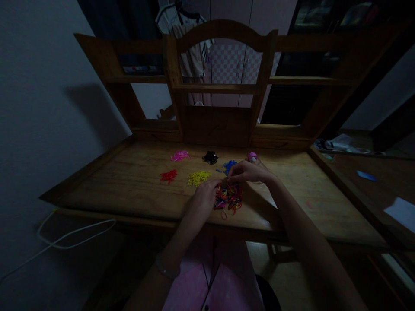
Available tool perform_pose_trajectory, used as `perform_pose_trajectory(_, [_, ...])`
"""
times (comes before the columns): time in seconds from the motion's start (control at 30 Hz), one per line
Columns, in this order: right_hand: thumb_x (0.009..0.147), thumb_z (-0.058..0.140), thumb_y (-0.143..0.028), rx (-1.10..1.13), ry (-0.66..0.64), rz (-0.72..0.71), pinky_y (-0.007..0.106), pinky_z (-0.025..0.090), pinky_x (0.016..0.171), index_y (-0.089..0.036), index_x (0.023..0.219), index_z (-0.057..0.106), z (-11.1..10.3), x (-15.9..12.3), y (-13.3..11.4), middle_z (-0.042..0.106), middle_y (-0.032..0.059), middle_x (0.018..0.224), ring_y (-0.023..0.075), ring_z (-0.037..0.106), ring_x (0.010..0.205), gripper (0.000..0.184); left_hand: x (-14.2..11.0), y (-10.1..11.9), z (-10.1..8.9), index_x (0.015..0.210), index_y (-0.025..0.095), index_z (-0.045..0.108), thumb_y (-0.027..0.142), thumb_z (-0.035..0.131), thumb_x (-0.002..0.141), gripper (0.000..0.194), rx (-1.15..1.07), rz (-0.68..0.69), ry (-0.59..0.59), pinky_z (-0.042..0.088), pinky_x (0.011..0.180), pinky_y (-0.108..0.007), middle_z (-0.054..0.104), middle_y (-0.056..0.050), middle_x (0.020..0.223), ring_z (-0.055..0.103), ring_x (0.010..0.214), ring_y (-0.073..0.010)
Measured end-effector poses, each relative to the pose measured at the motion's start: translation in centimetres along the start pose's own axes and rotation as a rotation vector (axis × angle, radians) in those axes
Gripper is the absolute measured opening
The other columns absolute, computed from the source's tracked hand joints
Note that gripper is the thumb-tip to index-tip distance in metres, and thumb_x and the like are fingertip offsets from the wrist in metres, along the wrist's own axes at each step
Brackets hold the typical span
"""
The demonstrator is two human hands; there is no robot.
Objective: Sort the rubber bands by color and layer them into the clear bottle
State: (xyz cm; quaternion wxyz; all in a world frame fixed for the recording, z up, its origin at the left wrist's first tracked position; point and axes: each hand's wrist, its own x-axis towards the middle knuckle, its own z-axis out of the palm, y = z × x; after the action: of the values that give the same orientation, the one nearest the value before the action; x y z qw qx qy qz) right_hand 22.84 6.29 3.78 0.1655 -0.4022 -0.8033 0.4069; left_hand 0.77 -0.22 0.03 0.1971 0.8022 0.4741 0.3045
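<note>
Head view: sorting by colour looks under way, with the mixed pile of bands [228,198] on the desk [136,181] near its front edge; next, one band must be pinched free. Left hand [205,193] rests fingers-curled on the pile's edge; right hand [247,172] hovers above, fingertips pinched narrow, contents unclear, beside the blue heap [229,166] and yellow heap [198,177]

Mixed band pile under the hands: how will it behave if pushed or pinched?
Mixed pile looks like thin loose loops, so probably floppy and very light. A push would likely scatter it; strays already lie at its edge. Pinching with the right hand may drag tangled neighbours along.
</note>
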Motion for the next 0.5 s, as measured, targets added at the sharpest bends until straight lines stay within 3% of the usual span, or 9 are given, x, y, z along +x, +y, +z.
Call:
perform_pose_trajectory(0.33, [0.077,0.071,-0.041,0.026,0.007,-0.003,0.024,0.047,0.068,-0.015,0.090,0.072,0.1,0.2,0.3,0.073,0.0059,0.085,0.0144,0.064,0.076,0.029,0.9,0.0,-0.8,0.102,0.016,0.069,0.006,0.059,0.080,0.026,0.102,0.041,0.010,0.051,0.081,-0.032,0.070,-0.007,0.097,0.064,0.087,-0.0199])
perform_pose_trajectory(0.5, [0.077,0.071,-0.041,0.026,0.008,0.010,0.024,0.047,0.066,-0.015,0.089,0.072,0.1,0.1,0.1,0.072,0.0060,0.083,0.0141,0.063,0.074,0.029,0.7,-0.2,-2.1,0.102,0.016,0.070,0.007,0.062,0.078,0.027,-0.031,0.015,-0.001,0.052,0.076,-0.030,0.071,-0.005,0.092,0.065,0.078,-0.0166])
